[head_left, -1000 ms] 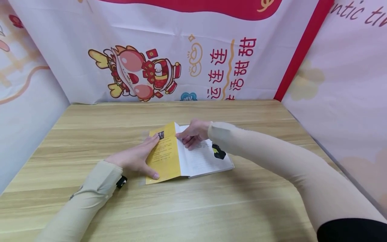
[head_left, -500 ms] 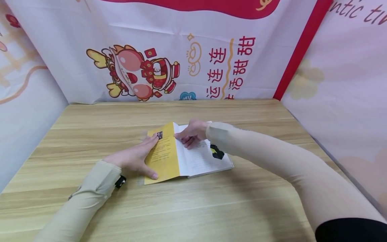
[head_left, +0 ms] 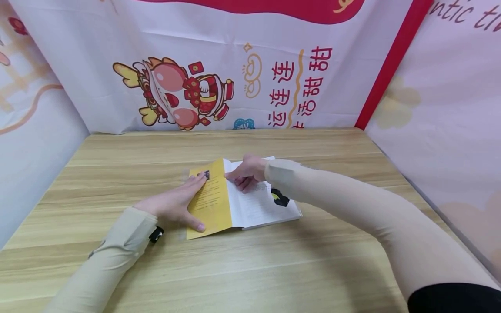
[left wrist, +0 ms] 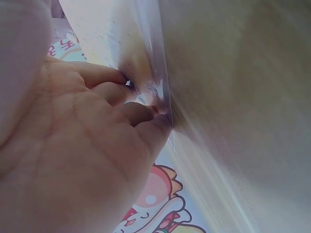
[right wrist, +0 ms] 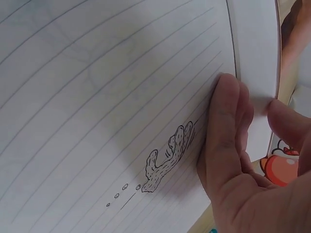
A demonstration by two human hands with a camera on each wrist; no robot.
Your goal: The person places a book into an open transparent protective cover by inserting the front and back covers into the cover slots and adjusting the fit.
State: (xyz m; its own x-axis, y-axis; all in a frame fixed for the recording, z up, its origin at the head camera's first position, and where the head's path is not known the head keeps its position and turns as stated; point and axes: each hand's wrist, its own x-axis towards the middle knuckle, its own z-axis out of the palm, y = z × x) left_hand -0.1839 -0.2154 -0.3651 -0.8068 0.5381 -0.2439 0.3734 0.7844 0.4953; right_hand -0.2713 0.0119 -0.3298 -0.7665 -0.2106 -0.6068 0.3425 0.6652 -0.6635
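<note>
An open book [head_left: 260,208] lies on the table, with white lined pages [right wrist: 116,97] to the right and a yellow printed cover flap [head_left: 213,208] to the left. The flap rises to a ridge beside a white strip [head_left: 234,204]. My left hand [head_left: 178,202] rests spread on the flap's outer side; in the left wrist view its fingertips touch a glossy transparent film edge [left wrist: 160,73]. My right hand [head_left: 250,170] touches the ridge with the thumb. In the right wrist view its fingers [right wrist: 226,126] press on the lined page along the strip.
A wood-grain table [head_left: 250,269] extends around the book. Behind it hangs a white cloth [head_left: 250,26] with red lettering and a cartoon figure. Printed cloth also stands along both sides.
Both hands keep their places on the book. Only a slight shift of the whole head view shows.
</note>
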